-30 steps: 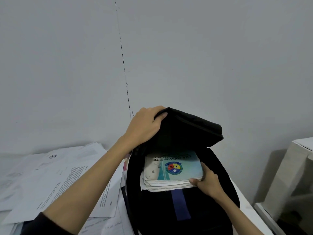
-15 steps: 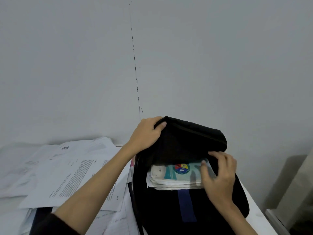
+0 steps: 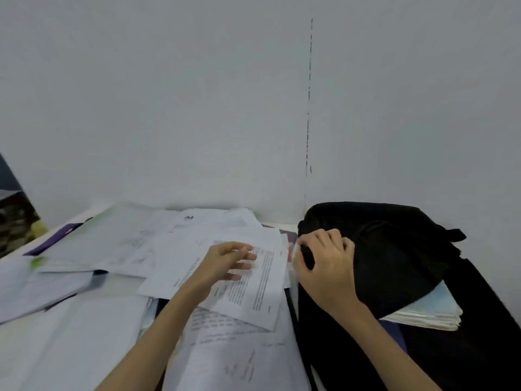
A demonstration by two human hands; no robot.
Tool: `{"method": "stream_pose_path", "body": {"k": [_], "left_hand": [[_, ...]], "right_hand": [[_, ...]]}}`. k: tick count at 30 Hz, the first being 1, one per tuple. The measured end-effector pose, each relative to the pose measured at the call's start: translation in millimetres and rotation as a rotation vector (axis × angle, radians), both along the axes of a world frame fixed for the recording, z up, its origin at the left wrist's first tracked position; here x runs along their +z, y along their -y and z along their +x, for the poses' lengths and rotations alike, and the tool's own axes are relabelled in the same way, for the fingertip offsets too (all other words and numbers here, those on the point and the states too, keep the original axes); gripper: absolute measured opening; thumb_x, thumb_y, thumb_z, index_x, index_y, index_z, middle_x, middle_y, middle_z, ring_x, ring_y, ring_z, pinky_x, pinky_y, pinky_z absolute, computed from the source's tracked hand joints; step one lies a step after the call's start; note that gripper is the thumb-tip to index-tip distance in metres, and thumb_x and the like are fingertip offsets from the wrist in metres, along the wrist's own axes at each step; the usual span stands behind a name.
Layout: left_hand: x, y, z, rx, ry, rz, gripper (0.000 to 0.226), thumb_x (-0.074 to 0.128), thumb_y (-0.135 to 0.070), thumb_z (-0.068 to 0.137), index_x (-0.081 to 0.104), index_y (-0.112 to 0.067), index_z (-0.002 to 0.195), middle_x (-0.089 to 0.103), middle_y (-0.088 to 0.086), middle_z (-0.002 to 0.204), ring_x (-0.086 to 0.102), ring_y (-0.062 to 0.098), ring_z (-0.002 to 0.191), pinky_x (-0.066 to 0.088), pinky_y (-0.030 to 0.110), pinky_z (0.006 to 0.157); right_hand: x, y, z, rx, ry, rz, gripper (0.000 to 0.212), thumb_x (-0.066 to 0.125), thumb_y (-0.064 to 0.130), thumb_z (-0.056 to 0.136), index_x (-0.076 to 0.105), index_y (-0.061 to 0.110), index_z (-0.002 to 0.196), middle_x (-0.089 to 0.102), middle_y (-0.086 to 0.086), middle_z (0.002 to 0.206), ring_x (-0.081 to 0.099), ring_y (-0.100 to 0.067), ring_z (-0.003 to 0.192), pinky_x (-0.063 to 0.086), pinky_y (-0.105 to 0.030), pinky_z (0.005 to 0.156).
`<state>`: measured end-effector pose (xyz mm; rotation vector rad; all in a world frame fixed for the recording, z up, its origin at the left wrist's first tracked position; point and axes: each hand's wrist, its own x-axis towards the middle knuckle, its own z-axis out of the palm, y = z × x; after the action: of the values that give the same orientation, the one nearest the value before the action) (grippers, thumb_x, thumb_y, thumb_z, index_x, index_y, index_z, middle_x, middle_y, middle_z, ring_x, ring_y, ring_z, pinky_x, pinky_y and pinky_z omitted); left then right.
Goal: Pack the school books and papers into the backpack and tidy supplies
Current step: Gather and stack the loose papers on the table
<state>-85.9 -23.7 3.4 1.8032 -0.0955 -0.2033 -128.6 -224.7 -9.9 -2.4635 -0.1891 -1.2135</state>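
A black backpack (image 3: 400,249) stands at the right, its top flap folded forward. A stack of books and papers (image 3: 428,309) with a light blue cover pokes out of its opening. My right hand (image 3: 327,266) grips the flap's left edge, fingers curled round the black fabric. My left hand (image 3: 228,261) hovers with loosely spread fingers over a printed sheet (image 3: 253,289) that tops the loose paper pile (image 3: 135,244); it holds nothing.
Papers cover most of the white desk to the left, with a purple folder edge (image 3: 56,235) showing at the back left. A plain wall stands close behind. A dark object (image 3: 14,221) sits at the far left edge.
My left hand let go of the backpack flap and moved left over the papers. My right hand left the books and took the flap. The view swung left.
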Motion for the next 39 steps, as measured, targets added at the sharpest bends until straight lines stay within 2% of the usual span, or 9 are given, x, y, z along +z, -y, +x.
{"method": "stream_pose_path", "body": {"k": [3,7,12,17,21,26,30,35,39], "left_hand": [[-25,-65,7,0.293,0.039,0.025,0.012,0.057,-0.019,0.094,0.065,-0.016,0.102,0.066,0.002,0.105,0.061,0.019,0.102,0.049,0.024,0.073],[-54,-143,14,0.546,0.027,0.179,0.026,0.059,-0.015,0.091,0.057,-0.013,0.117,0.054,0.005,0.117,0.052,0.025,0.112,0.041,0.031,0.089],[-68,-196,30,0.453,-0.229,-0.020,0.047,0.062,-0.022,0.091,0.046,-0.003,0.130,0.056,0.017,0.124,0.059,0.026,0.096,0.049,0.030,0.074],[-69,-206,47,0.285,-0.332,-0.328,0.050,0.066,-0.007,0.087,0.044,0.005,0.130,0.064,0.013,0.097,0.063,0.017,0.070,0.052,0.025,0.055],[-64,-208,47,0.146,-0.275,-0.196,0.017,0.064,-0.004,0.087,0.058,0.003,0.102,0.065,0.010,0.074,0.064,0.015,0.058,0.053,0.024,0.054],[-57,-217,68,-0.007,-0.205,-0.017,0.024,0.063,-0.013,0.089,0.059,-0.007,0.112,0.067,0.009,0.099,0.065,0.017,0.084,0.056,0.024,0.067],[-51,-219,81,0.010,-0.173,-0.083,0.026,0.052,0.002,0.090,0.055,-0.003,0.116,0.066,0.016,0.105,0.066,0.021,0.080,0.055,0.023,0.057],[-35,-232,95,0.024,-0.047,-0.096,0.021,0.049,0.001,0.094,0.055,-0.012,0.108,0.067,0.004,0.092,0.065,0.013,0.068,0.053,0.021,0.056],[-6,-242,115,-0.105,0.109,-0.041,0.019,0.050,-0.005,0.096,0.061,-0.020,0.099,0.067,-0.003,0.085,0.063,0.005,0.064,0.050,0.017,0.058]], "right_hand": [[-9,-43,19,0.139,-0.217,-0.032,0.025,0.046,0.032,0.081,0.066,0.018,0.086,0.062,0.007,0.087,0.058,-0.020,0.088,0.037,-0.033,0.080],[-24,-93,50,0.297,-0.676,-0.143,0.039,0.049,0.040,0.093,0.048,0.024,0.129,0.045,0.006,0.134,0.033,-0.017,0.128,0.025,-0.033,0.101],[-40,-149,77,0.339,-1.001,-0.239,0.069,0.049,0.060,0.088,0.026,0.031,0.147,0.013,0.005,0.157,0.009,-0.022,0.144,0.013,-0.042,0.114],[-49,-183,90,0.214,-0.955,-0.200,0.067,0.050,0.063,0.085,0.032,0.034,0.142,0.018,0.007,0.155,0.014,-0.022,0.141,0.016,-0.043,0.111],[-50,-195,95,0.127,-0.944,-0.138,0.064,0.049,0.064,0.085,0.035,0.035,0.140,0.022,0.008,0.154,0.017,-0.020,0.139,0.019,-0.042,0.110],[-49,-207,94,0.058,-0.973,-0.111,0.062,0.047,0.064,0.086,0.036,0.036,0.140,0.022,0.009,0.154,0.016,-0.022,0.140,0.018,-0.044,0.111],[-39,-210,94,0.101,-1.021,-0.043,0.059,0.051,0.062,0.086,0.042,0.035,0.137,0.031,0.012,0.150,0.022,-0.021,0.137,0.022,-0.039,0.112],[-25,-199,108,0.106,-0.929,0.153,0.121,0.049,0.095,0.044,0.032,0.030,0.144,0.030,0.007,0.152,0.027,-0.018,0.138,0.026,-0.042,0.113],[-3,-196,111,0.056,-0.781,0.380,0.116,0.075,0.060,0.061,0.015,0.018,0.151,0.025,0.003,0.155,0.024,-0.020,0.142,0.025,-0.042,0.114]]}}
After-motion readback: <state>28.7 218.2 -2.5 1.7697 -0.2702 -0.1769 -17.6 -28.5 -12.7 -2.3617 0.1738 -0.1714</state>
